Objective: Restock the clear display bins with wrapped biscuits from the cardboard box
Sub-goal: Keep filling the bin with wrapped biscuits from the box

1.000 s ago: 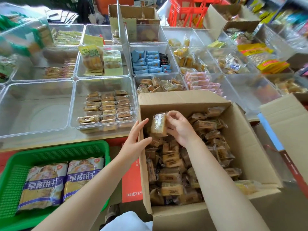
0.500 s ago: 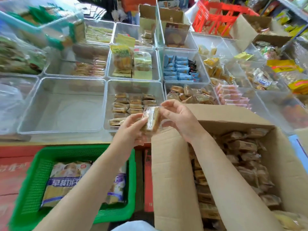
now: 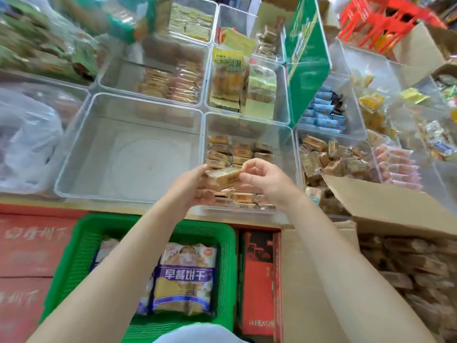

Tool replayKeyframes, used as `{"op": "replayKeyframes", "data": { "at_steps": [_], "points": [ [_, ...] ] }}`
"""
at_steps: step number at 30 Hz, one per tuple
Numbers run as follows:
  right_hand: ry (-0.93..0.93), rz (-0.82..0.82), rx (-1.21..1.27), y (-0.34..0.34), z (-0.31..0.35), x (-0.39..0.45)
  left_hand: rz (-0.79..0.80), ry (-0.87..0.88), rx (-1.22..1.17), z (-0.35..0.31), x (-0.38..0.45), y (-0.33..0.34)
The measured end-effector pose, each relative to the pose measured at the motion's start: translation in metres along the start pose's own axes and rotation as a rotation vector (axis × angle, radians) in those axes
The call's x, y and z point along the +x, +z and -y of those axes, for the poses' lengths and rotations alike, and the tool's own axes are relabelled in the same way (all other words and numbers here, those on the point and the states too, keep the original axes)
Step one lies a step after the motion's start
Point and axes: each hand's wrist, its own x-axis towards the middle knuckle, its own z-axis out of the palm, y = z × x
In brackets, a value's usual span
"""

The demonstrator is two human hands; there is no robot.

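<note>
Holding one wrapped biscuit (image 3: 223,176) flat between both hands, left hand (image 3: 191,186) gripping its left end, right hand (image 3: 265,178) pinching the right, I keep it above the near clear bin (image 3: 249,125), matching the rows below; cardboard box (image 3: 385,206) sits right.

Both hands hold 1 wrapped biscuit (image 3: 223,176) over a clear display bin (image 3: 284,134) part-filled with rows of similar packets: the left hand (image 3: 190,185) grips its left end, the right hand (image 3: 265,179) pinches its right end. The cardboard box (image 3: 385,209) stands at right, a green basket (image 3: 81,248) below.
</note>
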Motion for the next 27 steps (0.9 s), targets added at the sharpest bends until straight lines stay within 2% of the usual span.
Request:
{"op": "replayKeyframes", "data": {
  "at_steps": [2,4,6,8,11,17,23,25,27],
  "points": [
    [0.043,-0.093,-0.007,0.0,-0.008,0.019,-0.098,0.12,0.093,-0.001,0.012,-0.002],
    [0.11,-0.233,-0.134,0.0,-0.018,0.039,-0.249,0.322,0.376,0.008,0.024,-0.01],
    [0.174,-0.342,-0.317,0.002,-0.029,0.058,-0.282,0.478,0.71,0.024,0.033,-0.02],
    [0.229,-0.339,-0.443,0.01,-0.037,0.073,-0.195,0.517,0.983,0.044,0.038,-0.027],
    [0.291,-0.207,-0.589,0.027,-0.047,0.088,-0.162,0.544,1.321,0.066,0.043,-0.029],
    [0.312,-0.232,-0.648,0.039,-0.049,0.092,-0.167,0.495,1.489,0.062,0.045,-0.027],
    [0.309,-0.066,-0.588,0.029,-0.048,0.069,-0.174,0.394,1.551,0.055,0.038,-0.017],
    [0.277,-0.035,-0.605,0.025,-0.038,0.056,-0.197,0.491,1.508,0.054,0.025,-0.013],
    [0.155,-0.088,-0.579,0.017,-0.019,0.031,-0.191,0.664,1.353,0.053,0.001,0.0]
  ]
}}
